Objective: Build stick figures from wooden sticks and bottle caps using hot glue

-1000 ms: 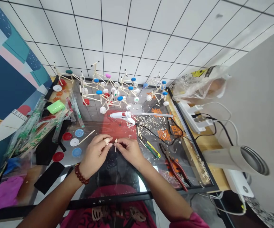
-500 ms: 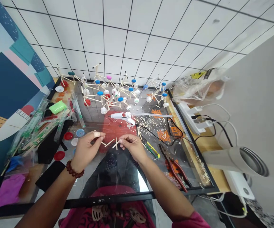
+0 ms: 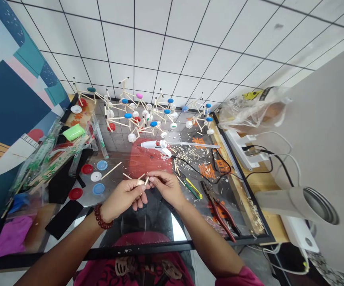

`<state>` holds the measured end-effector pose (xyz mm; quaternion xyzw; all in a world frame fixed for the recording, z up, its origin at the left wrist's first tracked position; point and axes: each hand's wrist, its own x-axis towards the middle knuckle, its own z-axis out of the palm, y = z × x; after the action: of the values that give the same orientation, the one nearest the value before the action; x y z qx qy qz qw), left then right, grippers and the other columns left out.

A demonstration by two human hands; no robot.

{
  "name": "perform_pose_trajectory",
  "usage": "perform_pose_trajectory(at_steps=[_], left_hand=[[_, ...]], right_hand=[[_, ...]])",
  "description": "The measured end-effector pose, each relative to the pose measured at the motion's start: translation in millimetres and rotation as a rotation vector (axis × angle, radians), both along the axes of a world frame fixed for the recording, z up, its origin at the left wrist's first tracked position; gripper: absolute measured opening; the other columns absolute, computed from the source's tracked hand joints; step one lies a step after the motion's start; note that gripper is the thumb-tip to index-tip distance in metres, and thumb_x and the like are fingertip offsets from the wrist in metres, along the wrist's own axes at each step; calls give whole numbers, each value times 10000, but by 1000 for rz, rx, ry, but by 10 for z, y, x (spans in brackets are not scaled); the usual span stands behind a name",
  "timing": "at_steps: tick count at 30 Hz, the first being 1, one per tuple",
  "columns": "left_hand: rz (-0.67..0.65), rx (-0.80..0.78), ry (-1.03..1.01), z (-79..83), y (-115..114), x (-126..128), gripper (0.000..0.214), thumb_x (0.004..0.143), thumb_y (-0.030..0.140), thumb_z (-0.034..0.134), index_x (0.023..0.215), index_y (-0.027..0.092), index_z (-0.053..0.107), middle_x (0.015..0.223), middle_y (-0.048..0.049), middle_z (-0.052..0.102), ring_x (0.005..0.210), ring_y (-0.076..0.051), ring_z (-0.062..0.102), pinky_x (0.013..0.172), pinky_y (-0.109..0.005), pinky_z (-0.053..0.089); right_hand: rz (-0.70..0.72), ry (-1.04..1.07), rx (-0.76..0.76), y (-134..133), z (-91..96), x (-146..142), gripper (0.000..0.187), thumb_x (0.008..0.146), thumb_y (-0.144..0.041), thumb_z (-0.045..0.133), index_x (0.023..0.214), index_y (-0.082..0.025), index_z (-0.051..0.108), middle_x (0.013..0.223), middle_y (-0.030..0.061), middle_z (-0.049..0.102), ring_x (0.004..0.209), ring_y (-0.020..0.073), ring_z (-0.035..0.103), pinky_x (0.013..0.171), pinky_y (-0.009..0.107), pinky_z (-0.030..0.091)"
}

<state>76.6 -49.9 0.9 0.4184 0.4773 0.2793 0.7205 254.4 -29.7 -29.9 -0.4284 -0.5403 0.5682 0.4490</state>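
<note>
Over the glossy surface (image 3: pixel 136 224), left hand (image 3: pixel 127 196) and right hand (image 3: pixel 166 187) pinch a short wooden stick (image 3: pixel 146 181) in their fingers, seemingly for steadiness.

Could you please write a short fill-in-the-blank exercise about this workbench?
The left hand and right hand meet at thin sticks made of ____.
A beaded bracelet circles the ____ wrist.
Of five discs left of the hands, two are red, two blue and one ____.
The pliers lie to the person's ____.
Missing words: wood; left; white; right.
</note>
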Motion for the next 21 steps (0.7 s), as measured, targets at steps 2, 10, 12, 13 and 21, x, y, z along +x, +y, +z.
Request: perform_pose_trajectory(at_steps=[2, 10, 12, 13, 21], left_hand=[[-7, -2, 0, 8, -4, 10, 387, 782, 508, 669, 855, 128, 661, 619, -35, 653, 464, -107, 566, 394, -186, 404], [-22, 227, 249, 12, -30, 8, 307, 871, 408, 595, 692, 163, 638, 607, -23, 652, 489, -101, 569, 445, -182, 413], [-19, 265, 260, -11, -51, 16, 292, 881, 391, 585, 702, 167, 642, 624, -26, 666, 507, -104, 585, 459, -182, 418], [-18, 254, 245, -23, -61, 25, 289, 880, 397, 587, 713, 167, 642, 627, -27, 668, 507, -106, 588, 458, -183, 420], [67, 15, -31, -95, -94, 126, 388, 808, 525, 655, 798, 139, 628, 645, -49, 679, 501, -127, 610, 451, -218, 463]], right_hand=[[11, -15, 20, -10, 10, -1, 164, 853, -366, 700, 930, -234, 761, 839, 27, 749, 706, 142, 676, 696, 286, 571], [-25, -120, 158, -22, 99, 17, 112, 858, -326, 697, 859, -220, 734, 807, 30, 747, 703, 158, 689, 677, 288, 565], [-33, -216, 270, -27, 95, 31, 105, 888, -300, 662, 854, -219, 719, 779, 27, 732, 694, 155, 675, 675, 285, 551], [-41, -273, 337, -32, 86, 36, 104, 904, -281, 637, 858, -218, 707, 779, 28, 723, 699, 153, 668, 681, 285, 544], [-14, -601, 676, -105, 3, 12, 165, 977, -230, 414, 871, -211, 539, 786, 55, 597, 707, 182, 559, 659, 314, 469]])
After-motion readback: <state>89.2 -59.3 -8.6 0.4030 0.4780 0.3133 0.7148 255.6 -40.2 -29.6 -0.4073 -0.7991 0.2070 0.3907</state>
